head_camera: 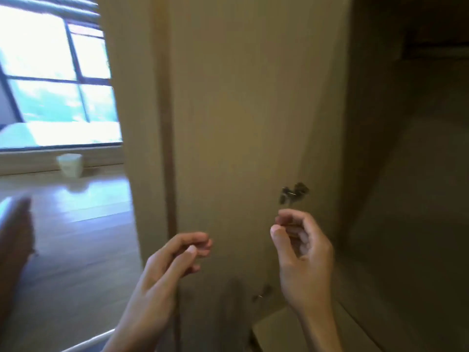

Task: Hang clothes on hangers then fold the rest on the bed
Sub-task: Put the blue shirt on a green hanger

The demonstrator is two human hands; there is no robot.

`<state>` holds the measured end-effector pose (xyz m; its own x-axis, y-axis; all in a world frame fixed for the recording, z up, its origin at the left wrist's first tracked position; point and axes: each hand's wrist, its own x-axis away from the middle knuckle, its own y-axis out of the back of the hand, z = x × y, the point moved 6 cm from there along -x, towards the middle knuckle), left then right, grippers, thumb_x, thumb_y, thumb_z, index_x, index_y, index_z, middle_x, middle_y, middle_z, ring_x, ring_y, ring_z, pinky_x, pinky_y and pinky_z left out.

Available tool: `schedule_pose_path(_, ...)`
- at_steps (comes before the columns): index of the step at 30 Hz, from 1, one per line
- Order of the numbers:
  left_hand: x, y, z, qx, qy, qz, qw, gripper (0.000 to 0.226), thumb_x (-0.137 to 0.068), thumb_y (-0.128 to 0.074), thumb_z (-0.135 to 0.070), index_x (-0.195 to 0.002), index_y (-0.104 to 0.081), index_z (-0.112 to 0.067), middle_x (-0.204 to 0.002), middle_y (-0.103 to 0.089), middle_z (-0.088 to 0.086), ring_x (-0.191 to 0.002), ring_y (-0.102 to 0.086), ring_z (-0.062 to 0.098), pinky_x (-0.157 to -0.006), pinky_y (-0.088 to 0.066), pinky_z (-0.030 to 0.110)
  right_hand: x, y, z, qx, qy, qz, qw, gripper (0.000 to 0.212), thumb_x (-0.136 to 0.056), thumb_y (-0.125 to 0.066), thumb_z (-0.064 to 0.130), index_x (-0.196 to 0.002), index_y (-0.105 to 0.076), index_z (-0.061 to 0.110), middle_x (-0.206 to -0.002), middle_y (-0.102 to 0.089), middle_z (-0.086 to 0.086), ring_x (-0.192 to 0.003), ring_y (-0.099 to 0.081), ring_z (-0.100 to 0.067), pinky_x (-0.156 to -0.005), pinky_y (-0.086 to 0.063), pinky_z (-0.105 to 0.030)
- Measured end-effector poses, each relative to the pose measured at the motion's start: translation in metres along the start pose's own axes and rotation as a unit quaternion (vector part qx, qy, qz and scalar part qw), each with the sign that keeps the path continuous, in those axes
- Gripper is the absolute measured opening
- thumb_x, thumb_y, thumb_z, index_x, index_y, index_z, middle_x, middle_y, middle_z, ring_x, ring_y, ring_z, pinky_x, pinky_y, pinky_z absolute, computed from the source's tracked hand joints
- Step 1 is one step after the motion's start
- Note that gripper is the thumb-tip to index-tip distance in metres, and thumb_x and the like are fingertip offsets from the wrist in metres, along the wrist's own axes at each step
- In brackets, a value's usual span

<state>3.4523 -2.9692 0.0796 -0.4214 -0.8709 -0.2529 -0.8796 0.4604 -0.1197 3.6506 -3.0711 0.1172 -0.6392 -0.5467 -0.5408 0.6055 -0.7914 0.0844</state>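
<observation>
Your left hand (pixel 172 265) hovers loosely curled before the beige wardrobe door (pixel 241 110); your right hand (pixel 302 252) curls just beneath a dark metal hinge (pixel 294 192), its grip lost in blur. Leftward, a bright window (pixel 50 72) above wood floor (pixel 76 237)

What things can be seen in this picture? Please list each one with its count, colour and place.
window: one, bright with a dark frame, upper left.
container: one, whitish, on the floor below the window.
floor: one, light wood, left.
blurred shape: one, dark brown, left edge; too blurred to identify.
rail: one, white, bottom left.
wardrobe door: one, beige, centre.
hinges: two, dark metal, on the door; upper hinge, lower hinge.
wardrobe interior: one, shadowed, right.
shelf: one, pale, bottom right.
left hand: one, lower centre, fingers loosely curled, nothing seen in it.
right hand: one, below the upper hinge, fingers curled; unclear whether it pinches anything.
</observation>
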Motion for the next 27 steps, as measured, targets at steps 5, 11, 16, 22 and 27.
schedule_pose_path(5,0.011,0.164,-0.002,-0.004,0.015,-0.105,0.994,0.044,-0.078,-0.058,-0.034,-0.11,-0.069,-0.005,-0.105,-0.076,0.011,-0.105,-0.069,0.028,-0.082,-0.051,0.036,0.033,-0.171,0.029,-0.062,-0.006,0.109,0.992,0.014,-0.085,-0.068,0.018,-0.097,-0.068,0.026,-0.091,-0.072,0.01,-0.083,-0.068,-0.011,-0.073,-0.05,-0.015)
schedule_pose_path(11,0.02,0.306,0.002,0.007,0.034,-0.179,0.983,0.058,-0.066,-0.063,-0.052,-0.106,-0.072,-0.01,-0.106,-0.075,0.013,-0.103,-0.07,0.028,-0.082,-0.049,0.037,0.081,-0.347,0.036,-0.091,-0.057,0.241,0.965,0.016,-0.087,-0.071,0.011,-0.095,-0.067,0.024,-0.09,-0.072,0.011,-0.082,-0.067,-0.008,-0.072,-0.05,-0.016)
schedule_pose_path(16,0.023,0.399,0.009,-0.02,0.061,-0.223,0.973,0.052,-0.071,-0.061,-0.054,-0.103,-0.073,-0.015,-0.107,-0.075,0.009,-0.104,-0.07,0.026,-0.08,-0.05,0.031,0.111,-0.466,0.032,-0.075,-0.088,0.333,0.936,0.021,-0.09,-0.07,0.011,-0.101,-0.067,0.028,-0.093,-0.072,0.012,-0.087,-0.07,-0.008,-0.077,-0.053,-0.024)
schedule_pose_path(22,0.007,0.499,0.02,-0.053,0.08,-0.281,0.955,0.055,-0.072,-0.055,-0.058,-0.108,-0.072,-0.02,-0.108,-0.075,0.002,-0.105,-0.07,0.019,-0.08,-0.05,0.029,0.131,-0.597,0.014,-0.066,-0.109,0.392,0.911,0.016,-0.092,-0.069,0.021,-0.104,-0.065,0.031,-0.095,-0.072,0.01,-0.088,-0.07,-0.007,-0.079,-0.058,-0.028)
schedule_pose_path(27,-0.044,0.579,0.038,-0.083,0.087,-0.324,0.938,0.062,-0.068,-0.053,-0.063,-0.111,-0.069,-0.022,-0.108,-0.075,-0.007,-0.105,-0.07,0.012,-0.078,-0.056,0.024,0.116,-0.71,-0.014,-0.066,-0.106,0.42,0.899,0.016,-0.092,-0.07,0.025,-0.105,-0.065,0.033,-0.094,-0.072,0.01,-0.089,-0.07,-0.008,-0.08,-0.059,-0.031)
